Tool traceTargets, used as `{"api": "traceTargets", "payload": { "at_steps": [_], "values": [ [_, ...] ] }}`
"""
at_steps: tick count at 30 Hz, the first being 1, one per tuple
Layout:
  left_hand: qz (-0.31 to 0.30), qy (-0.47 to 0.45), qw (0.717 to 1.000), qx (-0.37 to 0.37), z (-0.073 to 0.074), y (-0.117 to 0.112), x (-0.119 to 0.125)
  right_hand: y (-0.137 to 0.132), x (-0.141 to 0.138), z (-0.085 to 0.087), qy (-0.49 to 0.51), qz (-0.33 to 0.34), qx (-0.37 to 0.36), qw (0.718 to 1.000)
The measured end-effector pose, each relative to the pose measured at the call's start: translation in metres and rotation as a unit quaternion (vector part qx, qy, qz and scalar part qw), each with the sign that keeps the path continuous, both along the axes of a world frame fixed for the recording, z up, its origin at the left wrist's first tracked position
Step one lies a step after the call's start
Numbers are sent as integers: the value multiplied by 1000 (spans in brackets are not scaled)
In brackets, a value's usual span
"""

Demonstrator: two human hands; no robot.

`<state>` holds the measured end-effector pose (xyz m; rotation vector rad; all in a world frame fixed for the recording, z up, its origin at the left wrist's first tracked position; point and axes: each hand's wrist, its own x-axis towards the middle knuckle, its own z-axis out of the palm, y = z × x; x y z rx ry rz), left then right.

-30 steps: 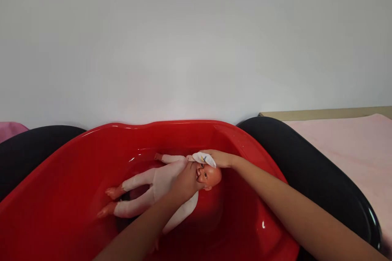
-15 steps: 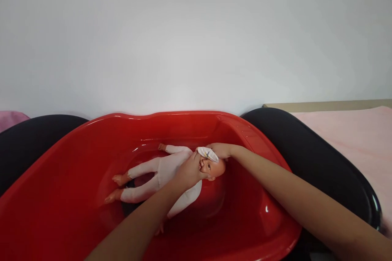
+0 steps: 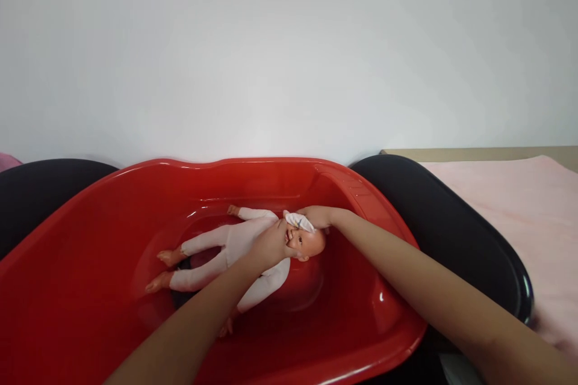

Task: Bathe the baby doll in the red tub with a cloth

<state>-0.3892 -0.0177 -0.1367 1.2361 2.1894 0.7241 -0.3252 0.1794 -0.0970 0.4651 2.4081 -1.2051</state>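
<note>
A baby doll [image 3: 235,249] in a pale pink suit lies on its back inside a red plastic tub [image 3: 112,204], head to the right. My left hand [image 3: 270,246] rests closed around the doll's neck and chin. My right hand [image 3: 318,216] pinches a small white cloth [image 3: 298,222] against the side of the doll's face. The doll's feet point left, one arm lies toward the tub's near wall.
A black tub or basin [image 3: 456,228] sits under and behind the red one, showing at both sides. A pale pink towel [image 3: 519,204] covers the surface at the right. A plain white wall fills the upper view. A pink item peeks at the far left edge [image 3: 6,160].
The view has shifted slightly, so the tub and doll sit a little higher and further left. Both hands keep their hold at the doll's head, and the cloth stays on the face.
</note>
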Motion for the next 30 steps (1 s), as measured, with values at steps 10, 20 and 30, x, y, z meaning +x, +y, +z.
{"api": "traceTargets", "payload": {
  "at_steps": [10, 20, 30],
  "values": [
    [21, -17, 1000, 0, 8, -2, 8, 3, -5, 7, -89, 90, 82, 989],
    [10, -36, 999, 33, 3, -1, 5, 0, -10, 2, -157, 87, 106, 978],
    [32, -40, 998, 23, 3, -5, 7, 1, -10, 10, -89, 140, 17, 986]
  ]
}}
